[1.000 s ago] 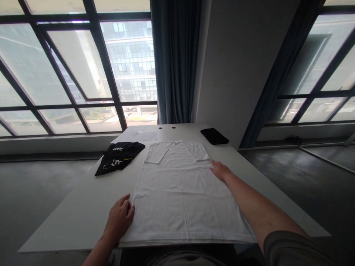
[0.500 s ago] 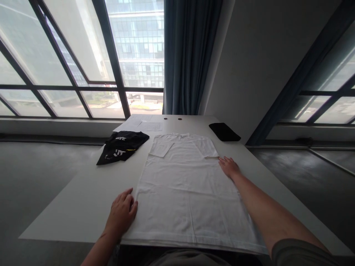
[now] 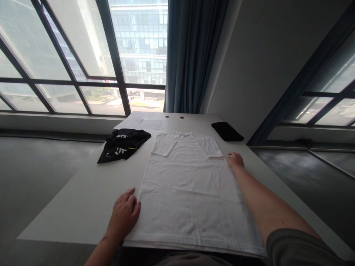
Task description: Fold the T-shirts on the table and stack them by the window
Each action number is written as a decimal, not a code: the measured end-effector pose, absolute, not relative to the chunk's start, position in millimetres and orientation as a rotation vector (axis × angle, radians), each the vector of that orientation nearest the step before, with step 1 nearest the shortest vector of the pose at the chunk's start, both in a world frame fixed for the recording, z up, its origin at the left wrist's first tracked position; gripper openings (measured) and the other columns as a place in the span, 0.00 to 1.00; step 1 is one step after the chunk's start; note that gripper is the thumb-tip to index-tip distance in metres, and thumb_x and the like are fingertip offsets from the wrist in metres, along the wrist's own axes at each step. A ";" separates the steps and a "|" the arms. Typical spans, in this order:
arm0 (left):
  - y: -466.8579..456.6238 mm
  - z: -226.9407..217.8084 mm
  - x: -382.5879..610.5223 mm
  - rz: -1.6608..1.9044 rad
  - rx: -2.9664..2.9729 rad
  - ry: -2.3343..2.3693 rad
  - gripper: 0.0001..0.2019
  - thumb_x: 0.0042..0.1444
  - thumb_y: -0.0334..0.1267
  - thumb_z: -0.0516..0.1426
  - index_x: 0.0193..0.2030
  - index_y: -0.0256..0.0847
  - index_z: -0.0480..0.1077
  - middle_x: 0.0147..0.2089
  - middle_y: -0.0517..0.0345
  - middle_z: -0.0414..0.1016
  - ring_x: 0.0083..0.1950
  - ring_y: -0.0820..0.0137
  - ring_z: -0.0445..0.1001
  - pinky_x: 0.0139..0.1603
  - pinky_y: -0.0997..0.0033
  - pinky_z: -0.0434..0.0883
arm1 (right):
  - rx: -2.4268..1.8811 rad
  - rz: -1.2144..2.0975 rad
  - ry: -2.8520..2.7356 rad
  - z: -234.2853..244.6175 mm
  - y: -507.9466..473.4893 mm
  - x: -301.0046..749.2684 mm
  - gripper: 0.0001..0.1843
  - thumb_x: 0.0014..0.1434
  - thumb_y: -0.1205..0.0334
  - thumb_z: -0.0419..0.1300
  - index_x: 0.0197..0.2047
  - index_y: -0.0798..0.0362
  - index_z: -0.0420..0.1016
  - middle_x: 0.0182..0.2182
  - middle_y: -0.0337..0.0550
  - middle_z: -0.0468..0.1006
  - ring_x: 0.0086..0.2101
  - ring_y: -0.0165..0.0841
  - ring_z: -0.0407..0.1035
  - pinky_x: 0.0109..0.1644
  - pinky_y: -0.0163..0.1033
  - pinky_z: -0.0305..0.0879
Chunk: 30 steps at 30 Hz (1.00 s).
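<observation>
A white T-shirt (image 3: 185, 192) is spread out on the white table, its collar at the far end and its hem along the near edge. Light creases cross its lower half. My left hand (image 3: 124, 210) lies on the table against the shirt's lower left edge, fingers stretched out. At the right side, just below the sleeve, my right hand (image 3: 235, 161) has its fingers curled in and pinches the shirt's edge. Its fingertips are partly hidden.
A black garment with white and yellow print (image 3: 122, 144) lies on the table's left side. A folded black cloth (image 3: 227, 132) sits at the far right. Sheets of paper (image 3: 151, 124) lie near the far edge, beneath the window and a blue curtain (image 3: 191, 59).
My right hand's fingers have gone from lying extended by the sleeve to curling around the shirt's edge. My left hand stays by the lower left edge. The view has shifted slightly.
</observation>
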<state>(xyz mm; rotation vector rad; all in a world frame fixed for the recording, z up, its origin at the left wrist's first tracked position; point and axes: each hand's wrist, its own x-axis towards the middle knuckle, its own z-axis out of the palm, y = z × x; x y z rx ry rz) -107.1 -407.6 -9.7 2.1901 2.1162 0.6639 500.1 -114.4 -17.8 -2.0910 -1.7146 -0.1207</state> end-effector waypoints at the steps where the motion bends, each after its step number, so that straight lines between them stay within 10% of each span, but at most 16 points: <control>1: -407.6 -9.8 -107.3 0.666 2.191 2.115 0.09 0.62 0.44 0.55 0.33 0.45 0.70 0.66 0.49 0.73 0.65 0.51 0.70 0.66 0.46 0.67 | -2.086 -0.117 -1.752 -18.6 -114.9 497.8 0.31 0.62 0.62 0.51 0.66 0.60 0.74 0.63 0.60 0.73 0.64 0.48 0.62 0.70 0.51 0.56; 11: -407.6 -9.0 -107.0 0.665 2.179 2.095 0.09 0.63 0.44 0.55 0.33 0.46 0.70 0.67 0.48 0.72 0.66 0.51 0.69 0.67 0.44 0.66 | -2.300 -0.025 -2.059 -27.3 -121.4 465.8 0.35 0.72 0.43 0.41 0.75 0.45 0.61 0.76 0.48 0.52 0.73 0.56 0.45 0.70 0.74 0.45; 17: -407.8 -10.8 -106.1 0.683 2.165 2.098 0.07 0.62 0.43 0.55 0.33 0.47 0.70 0.67 0.49 0.73 0.67 0.51 0.69 0.68 0.42 0.66 | -2.038 0.007 -2.381 -23.9 -113.8 417.2 0.38 0.72 0.45 0.41 0.79 0.52 0.51 0.77 0.51 0.48 0.75 0.45 0.43 0.76 0.58 0.41; 25: -410.5 1.2 -104.9 0.727 2.127 2.048 0.08 0.64 0.42 0.54 0.33 0.47 0.70 0.61 0.50 0.77 0.63 0.53 0.73 0.64 0.46 0.70 | -2.179 0.047 -2.277 4.2 -95.3 337.3 0.47 0.69 0.37 0.47 0.79 0.60 0.47 0.75 0.66 0.49 0.73 0.56 0.45 0.74 0.64 0.40; 30: -411.0 15.5 -101.9 0.780 1.957 1.931 0.10 0.66 0.44 0.51 0.36 0.47 0.69 0.45 0.50 0.80 0.46 0.60 0.78 0.50 0.59 0.74 | -1.703 0.220 -2.607 39.0 -75.3 203.1 0.34 0.69 0.43 0.55 0.72 0.51 0.66 0.70 0.54 0.65 0.67 0.48 0.60 0.71 0.51 0.53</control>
